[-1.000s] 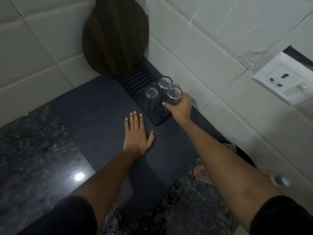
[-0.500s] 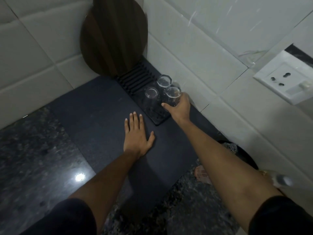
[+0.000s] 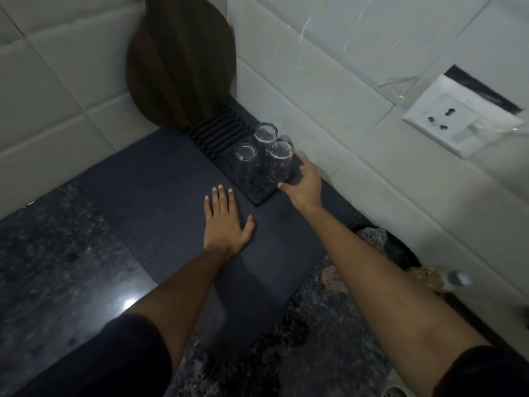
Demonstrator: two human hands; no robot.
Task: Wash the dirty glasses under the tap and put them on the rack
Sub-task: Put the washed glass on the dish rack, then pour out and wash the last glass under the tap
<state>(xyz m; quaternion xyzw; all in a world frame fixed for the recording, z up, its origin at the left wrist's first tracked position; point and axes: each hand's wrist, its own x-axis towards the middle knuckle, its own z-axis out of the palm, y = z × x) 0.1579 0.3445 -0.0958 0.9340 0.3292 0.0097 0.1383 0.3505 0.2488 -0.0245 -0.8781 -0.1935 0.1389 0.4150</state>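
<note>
Three clear glasses stand upside down on the black drying rack (image 3: 259, 197) in the counter's far corner. The nearest-right glass (image 3: 280, 163) has my right hand (image 3: 305, 186) beside its base, thumb and fingers spread loosely and slightly apart from it. The other two glasses (image 3: 245, 159) (image 3: 266, 136) stand just left and behind. My left hand (image 3: 226, 222) lies flat, fingers straight, on the dark mat (image 3: 148, 184) in front of the rack.
A round dark wooden board (image 3: 180, 61) leans in the tiled corner behind the rack. A white wall socket (image 3: 458, 121) is at right. The sink's dark edge (image 3: 400, 253) and a bottle top (image 3: 458, 277) lie at right. Speckled granite counter (image 3: 57, 267) spreads left.
My right hand has loosened from the right glass and drawn back slightly toward me, leaving the glass standing on the rack. The left hand has stayed flat on the mat.
</note>
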